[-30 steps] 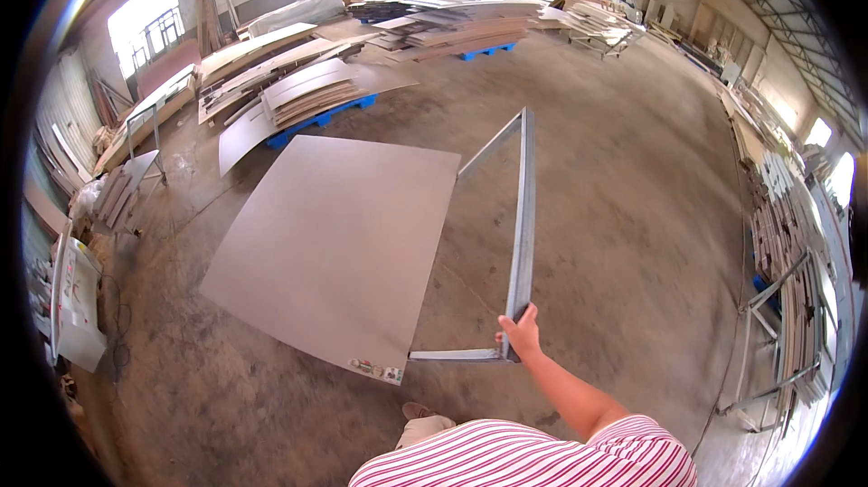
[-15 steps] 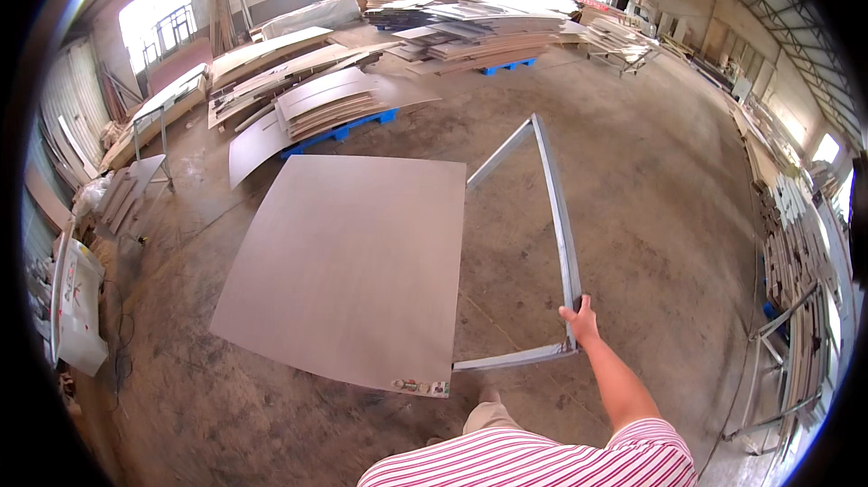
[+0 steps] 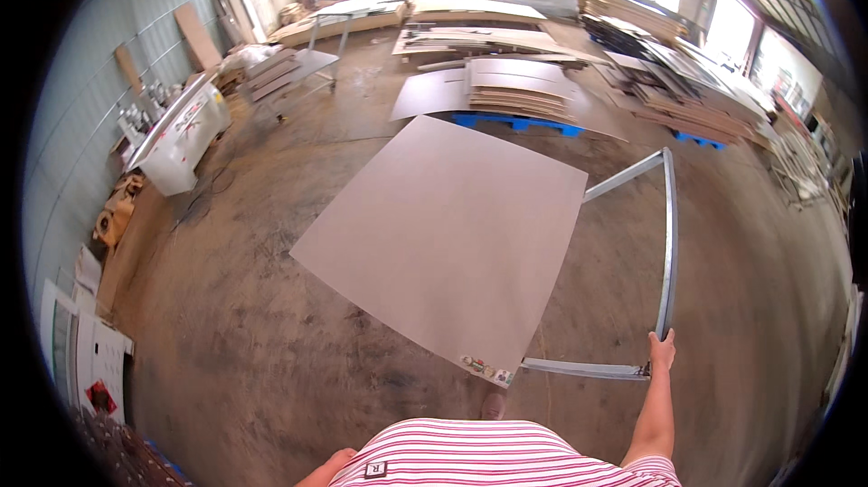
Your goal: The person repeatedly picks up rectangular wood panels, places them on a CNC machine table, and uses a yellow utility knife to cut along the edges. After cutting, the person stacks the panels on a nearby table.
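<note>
A large, flat grey-brown board (image 3: 443, 234) lies across a grey metal frame (image 3: 670, 243), covering its left part. The frame's right portion sticks out beyond the board, with a far bar, a right-hand bar and a near bar showing. My right hand (image 3: 663, 350) is closed around the right-hand bar, just above the near right corner. Small coloured labels (image 3: 486, 370) mark the board's near corner. At the lower edge, left of my striped shirt, a bit of my left arm or hand (image 3: 330, 468) shows; its fingers cannot be made out.
Beyond the board, a stack of sheets (image 3: 517, 89) rests on a blue pallet (image 3: 518, 122). More stacked boards (image 3: 687, 94) stand at the far right. To the left are a white tub-like object (image 3: 185, 143), a metal-legged stand (image 3: 330, 48) and a white cabinet (image 3: 98, 356).
My view has swung left, so the far stacks, board and frame sit further right in it. My right hand keeps its hold on the frame. Part of my left arm or hand has come into view.
</note>
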### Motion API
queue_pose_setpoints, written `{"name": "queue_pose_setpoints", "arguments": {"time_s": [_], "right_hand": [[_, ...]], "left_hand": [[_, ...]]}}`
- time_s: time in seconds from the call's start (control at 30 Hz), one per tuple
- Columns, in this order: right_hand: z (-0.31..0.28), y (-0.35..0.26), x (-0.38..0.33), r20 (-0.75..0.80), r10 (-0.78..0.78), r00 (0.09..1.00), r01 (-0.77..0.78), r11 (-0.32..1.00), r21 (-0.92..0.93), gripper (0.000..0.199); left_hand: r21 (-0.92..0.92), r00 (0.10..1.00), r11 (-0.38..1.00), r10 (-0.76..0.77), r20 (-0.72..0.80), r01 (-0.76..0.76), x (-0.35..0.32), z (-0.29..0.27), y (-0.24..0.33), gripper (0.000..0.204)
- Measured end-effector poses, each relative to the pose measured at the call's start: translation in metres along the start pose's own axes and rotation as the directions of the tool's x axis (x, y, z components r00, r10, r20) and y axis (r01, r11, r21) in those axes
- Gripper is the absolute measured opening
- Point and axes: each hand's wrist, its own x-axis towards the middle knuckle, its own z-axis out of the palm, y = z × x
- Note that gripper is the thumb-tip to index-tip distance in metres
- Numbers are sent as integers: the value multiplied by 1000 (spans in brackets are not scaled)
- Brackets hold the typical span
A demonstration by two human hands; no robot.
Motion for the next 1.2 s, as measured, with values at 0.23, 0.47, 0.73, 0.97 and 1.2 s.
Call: {"name": "queue_pose_setpoints", "arguments": {"time_s": [0.23,0.47,0.73,0.97,1.2], "right_hand": [[6,-30,-55,123,-50,991,56,997,-44,82],[11,-18,-41,127,-218,968,215,976,39,86],[13,-52,-29,170,-387,907,348,912,218,84],[35,-83,22,198,-426,883,381,896,227,86],[41,-124,28,216,-410,886,427,903,-39,81]], "left_hand": [[-87,980,992,73,-183,-91,-100,48,-3,37],[-230,941,971,-138,-310,66,-202,110,57,37],[-471,955,882,-163,-249,27,-253,136,149,27],[-600,906,800,-271,-324,25,-281,136,178,29],[-738,717,658,-587,-376,151,-342,245,106,22]]}}
